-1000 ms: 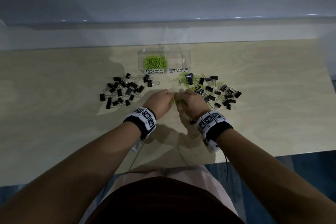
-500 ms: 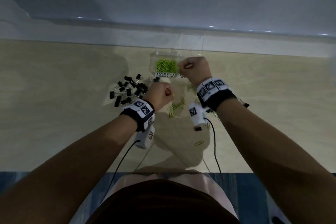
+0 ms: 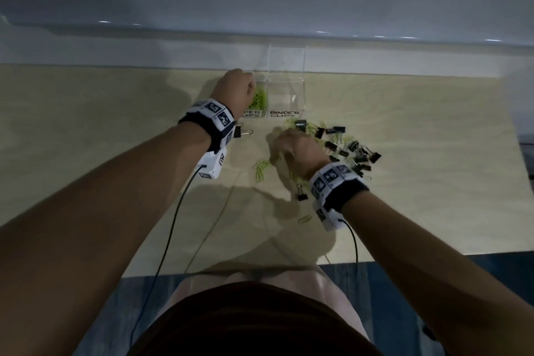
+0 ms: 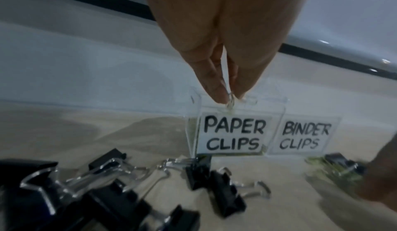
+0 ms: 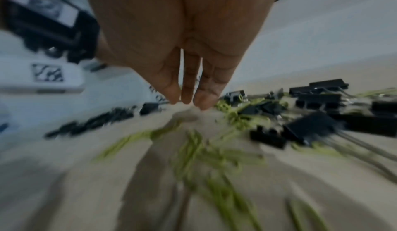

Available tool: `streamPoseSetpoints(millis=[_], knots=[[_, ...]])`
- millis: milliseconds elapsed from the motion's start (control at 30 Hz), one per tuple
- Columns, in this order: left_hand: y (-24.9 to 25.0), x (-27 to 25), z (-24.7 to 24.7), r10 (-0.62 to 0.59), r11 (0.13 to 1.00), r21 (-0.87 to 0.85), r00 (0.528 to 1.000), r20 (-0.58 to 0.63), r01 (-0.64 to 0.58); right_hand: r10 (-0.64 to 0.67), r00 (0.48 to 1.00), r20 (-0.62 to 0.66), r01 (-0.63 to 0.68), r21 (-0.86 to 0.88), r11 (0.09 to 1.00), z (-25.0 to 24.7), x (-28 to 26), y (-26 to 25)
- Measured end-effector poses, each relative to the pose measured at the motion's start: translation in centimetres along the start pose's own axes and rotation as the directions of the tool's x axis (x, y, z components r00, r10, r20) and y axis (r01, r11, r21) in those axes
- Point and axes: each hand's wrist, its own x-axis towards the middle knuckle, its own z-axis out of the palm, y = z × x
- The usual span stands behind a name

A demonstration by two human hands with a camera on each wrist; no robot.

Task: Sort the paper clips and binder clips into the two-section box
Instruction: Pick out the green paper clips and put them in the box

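Note:
The clear two-section box (image 3: 286,82) stands at the table's far edge, labelled PAPER CLIPS on the left and BINDER CLIPS on the right. Green paper clips (image 3: 261,100) lie in its left section. My left hand (image 3: 250,87) hovers over that section, and in the left wrist view its fingertips (image 4: 231,99) pinch a paper clip above the box (image 4: 277,116). My right hand (image 3: 278,143) hangs low over a mixed heap of green paper clips (image 3: 261,169) and black binder clips (image 3: 352,150). Its fingers (image 5: 187,88) point straight down, close together, with nothing between them.
Black binder clips (image 4: 214,175) lie in front of the box on the left, one (image 3: 244,132) beside my left wrist. A lone binder clip (image 3: 302,196) and a lone paper clip (image 3: 304,219) lie nearer me. Cables trail from both wrist cameras over the table's near edge.
Half a second ago my right hand was at the box and my left hand was low over the table. Now the left hand is over the paper-clip section and the right is back at the heap.

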Motion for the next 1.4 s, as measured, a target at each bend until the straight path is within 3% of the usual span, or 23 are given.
streamPoseSetpoints(millis=[67, 167, 233, 300, 367, 433, 533, 633, 767, 900, 1133, 1267, 1400], knots=[[-0.2, -0.7, 0.6, 0.059, 0.997, 0.056, 0.998, -0.008, -0.059, -0.064, 0.993, 0.095, 0.072, -0.079, 0.994, 1.7, -1.6, 0.0], [-0.5, -3.6, 1.7, 0.236, 0.972, 0.011, 0.972, -0.017, -0.235, -0.103, 0.987, 0.122, 0.119, -0.125, 0.985, 3.5, -3.2, 0.6], [-1.1, -6.4, 3.0, 0.275, 0.961, -0.053, 0.952, 0.136, -0.270, -0.095, 0.992, 0.080, 0.099, -0.057, 0.993, 3.2, -4.3, 0.8], [-2.0, -8.8, 4.4, 0.267, 0.963, -0.064, 0.908, 0.322, -0.260, -0.066, 0.995, -0.068, 0.068, 0.027, 0.997, 2.7, -5.6, 1.3], [-2.5, -10.2, 5.5, 0.246, 0.967, -0.045, 0.876, 0.414, -0.250, -0.001, 0.968, -0.249, 0.024, 0.088, 0.996, 2.2, -7.3, 2.3], [-2.3, -10.7, 6.2, 0.228, 0.972, -0.051, 0.876, 0.425, -0.229, 0.129, 0.937, -0.324, -0.095, 0.118, 0.988, 2.1, -8.8, 3.9], [-1.3, -10.5, 7.0, 0.193, 0.981, -0.075, 0.897, 0.397, -0.178, 0.317, 0.901, -0.294, -0.295, 0.120, 0.948, 2.4, -10.5, 5.0], [0.0, -10.1, 7.7, 0.166, 0.984, -0.126, 0.908, 0.384, -0.127, 0.383, 0.883, -0.272, -0.361, 0.129, 0.924, 3.1, -10.6, 4.3], [1.8, -9.5, 8.5, 0.149, 0.985, -0.138, 0.907, 0.394, -0.102, 0.373, 0.899, -0.229, -0.348, 0.140, 0.927, 3.7, -8.8, 2.8], [3.1, -8.8, 9.0, 0.206, 0.978, -0.119, 0.886, 0.414, -0.172, 0.336, 0.915, -0.222, -0.312, 0.138, 0.940, 3.5, -6.7, 2.2], [3.6, -8.1, 9.0, 0.255, 0.960, -0.004, 0.873, 0.416, -0.279, 0.117, 0.961, -0.250, -0.092, 0.110, 0.990, 2.5, -5.4, 1.6], [3.1, -8.3, 9.2, 0.283, 0.935, 0.082, 0.863, 0.418, -0.346, 0.133, 0.964, -0.229, -0.115, 0.091, 0.989, 3.5, -5.2, 2.8], [2.8, -8.2, 9.0, 0.335, 0.873, 0.180, 0.827, 0.452, -0.452, 0.127, 0.982, -0.137, -0.142, -0.107, 0.984, 3.4, -5.3, 3.1]])
